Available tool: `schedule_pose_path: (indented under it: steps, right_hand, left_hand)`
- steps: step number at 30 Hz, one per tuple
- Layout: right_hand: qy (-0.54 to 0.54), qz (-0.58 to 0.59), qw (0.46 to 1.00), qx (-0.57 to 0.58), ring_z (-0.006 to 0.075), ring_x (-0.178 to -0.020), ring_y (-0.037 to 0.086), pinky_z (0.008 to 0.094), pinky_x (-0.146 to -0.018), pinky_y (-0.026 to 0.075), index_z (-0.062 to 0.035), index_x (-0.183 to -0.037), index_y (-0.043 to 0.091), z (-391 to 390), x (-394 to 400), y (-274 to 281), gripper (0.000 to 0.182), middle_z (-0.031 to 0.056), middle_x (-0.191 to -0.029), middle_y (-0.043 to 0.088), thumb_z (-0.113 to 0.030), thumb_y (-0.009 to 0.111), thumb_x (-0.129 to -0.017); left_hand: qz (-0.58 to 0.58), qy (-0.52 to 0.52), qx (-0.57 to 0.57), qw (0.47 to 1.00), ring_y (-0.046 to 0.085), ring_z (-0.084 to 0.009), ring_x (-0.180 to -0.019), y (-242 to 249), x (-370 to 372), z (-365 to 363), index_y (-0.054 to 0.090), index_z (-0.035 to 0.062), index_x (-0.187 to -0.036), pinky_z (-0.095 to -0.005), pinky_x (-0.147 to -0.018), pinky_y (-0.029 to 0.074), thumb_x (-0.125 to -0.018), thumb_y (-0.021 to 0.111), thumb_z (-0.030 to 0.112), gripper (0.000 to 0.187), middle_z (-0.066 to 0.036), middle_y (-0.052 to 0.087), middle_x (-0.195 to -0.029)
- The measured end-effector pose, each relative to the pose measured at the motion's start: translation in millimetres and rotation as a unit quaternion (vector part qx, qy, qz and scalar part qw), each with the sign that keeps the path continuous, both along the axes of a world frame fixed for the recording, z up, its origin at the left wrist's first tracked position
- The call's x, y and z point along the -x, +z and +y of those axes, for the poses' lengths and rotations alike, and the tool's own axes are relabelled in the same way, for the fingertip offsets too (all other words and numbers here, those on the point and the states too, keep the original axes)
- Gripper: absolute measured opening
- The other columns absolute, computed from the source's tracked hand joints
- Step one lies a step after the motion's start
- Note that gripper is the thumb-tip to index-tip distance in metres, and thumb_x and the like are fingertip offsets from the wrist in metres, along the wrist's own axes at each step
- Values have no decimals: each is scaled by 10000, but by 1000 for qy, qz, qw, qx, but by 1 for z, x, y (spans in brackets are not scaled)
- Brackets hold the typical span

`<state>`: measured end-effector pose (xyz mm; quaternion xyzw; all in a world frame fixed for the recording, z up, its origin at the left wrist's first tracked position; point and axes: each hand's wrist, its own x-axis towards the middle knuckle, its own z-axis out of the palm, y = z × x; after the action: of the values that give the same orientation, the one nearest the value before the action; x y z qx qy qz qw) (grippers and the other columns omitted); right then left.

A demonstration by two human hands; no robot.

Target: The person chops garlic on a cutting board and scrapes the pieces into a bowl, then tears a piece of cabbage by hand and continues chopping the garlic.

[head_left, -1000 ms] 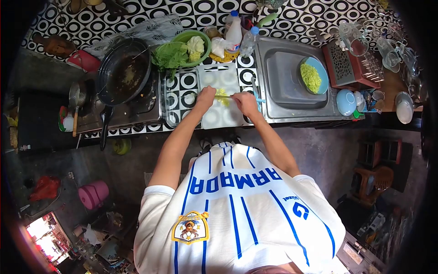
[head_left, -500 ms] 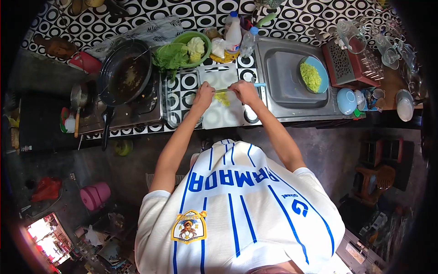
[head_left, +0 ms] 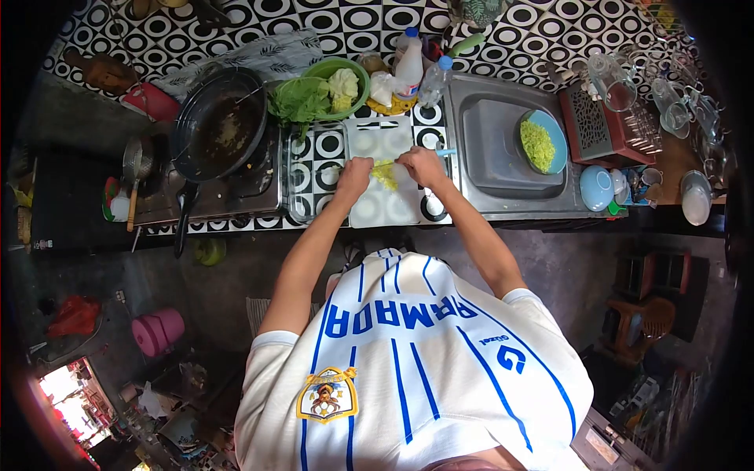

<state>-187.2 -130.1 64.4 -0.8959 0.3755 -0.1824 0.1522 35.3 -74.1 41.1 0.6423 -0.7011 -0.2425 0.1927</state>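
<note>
Compared with one second ago, the blue-handled knife (head_left: pixel 446 152) is farther forward, its handle sticking out right of the right hand (head_left: pixel 425 168), which is closed around it. Chopped vegetable (head_left: pixel 386 179) lies between both hands, on the pale board (head_left: pixel 383 212). The left hand (head_left: pixel 355 179) has curled fingers; their hold I cannot tell. Both arms (head_left: pixel 306 263) stretch forward.

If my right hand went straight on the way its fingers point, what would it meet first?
Most likely your left hand, across the narrow gap over the cutting board, though depth is hard to judge.
</note>
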Motion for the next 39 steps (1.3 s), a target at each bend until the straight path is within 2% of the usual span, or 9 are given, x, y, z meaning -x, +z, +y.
schedule_pose_path:
  steps: [5,12,15,19,24,27,32,35,39]
  right_hand:
    - [-72,-71,994,-46,321,-769,659,427,-679,529,-135,-875,754,9,10,-17,126,109,-808,702,-74,699,-780]
    - [-61,-35,994,-80,327,-744,664,443,-675,527,-159,-867,757,14,5,-12,118,114,-781,690,-96,714,-775]
    - [-26,-20,999,-27,324,-756,665,442,-679,528,-154,-857,753,5,-7,5,122,108,-766,684,-94,712,-759]
    - [3,28,998,-48,328,-814,660,445,-706,524,-123,-836,734,-23,-12,11,99,119,-787,668,-88,691,-754]
    - [-31,-76,994,-68,349,-798,651,442,-706,520,-120,-846,729,-27,-4,-24,134,126,-798,675,-38,708,-742]
    - [-19,-43,998,-30,347,-792,655,444,-703,522,-123,-840,729,-32,-14,-20,113,120,-794,678,-53,715,-753]
    - [-26,10,998,-54,327,-798,681,430,-701,533,-147,-868,755,-22,-16,2,115,101,-829,727,-96,728,-769]
    - [-57,-65,990,-111,330,-777,682,423,-690,536,-151,-865,757,-14,-6,-24,114,102,-825,726,-102,733,-765]
    - [-73,-44,994,-68,332,-736,686,422,-677,536,-132,-859,763,-3,-13,-18,100,127,-809,720,-101,730,-770]
  left_hand:
    - [-5,-24,-4,1000,656,-445,-889,-5,3,-3,681,24,-907,-521,-772,533,-837,556,-17,149,-247,673,-902]
    - [36,-48,19,998,648,-454,-885,-19,-13,-7,684,20,-897,-511,-776,528,-822,559,-22,151,-247,673,-894]
    - [67,-13,15,998,650,-458,-888,-6,-11,-1,677,12,-904,-515,-766,528,-813,553,-38,162,-249,674,-885]
    - [29,33,12,999,652,-466,-898,-9,-2,-3,674,6,-918,-523,-763,532,-818,550,-44,167,-261,670,-879]
    - [-15,46,-11,999,656,-470,-914,-13,4,-13,680,11,-923,-524,-785,542,-819,559,-34,165,-275,667,-929]
    - [-23,54,-27,998,657,-465,-931,-9,0,-16,686,15,-932,-521,-794,548,-812,569,-35,175,-277,666,-956]
    - [-7,26,-22,999,655,-457,-955,-14,-7,-24,697,16,-944,-517,-802,549,-802,568,-48,203,-273,668,-956]
    - [-28,24,-23,999,659,-448,-961,-17,-1,-15,703,21,-937,-509,-805,553,-800,570,-49,203,-264,673,-959]
    - [-33,9,-20,999,665,-435,-973,-12,-7,-23,708,26,-930,-497,-805,560,-803,583,-41,190,-255,679,-967]
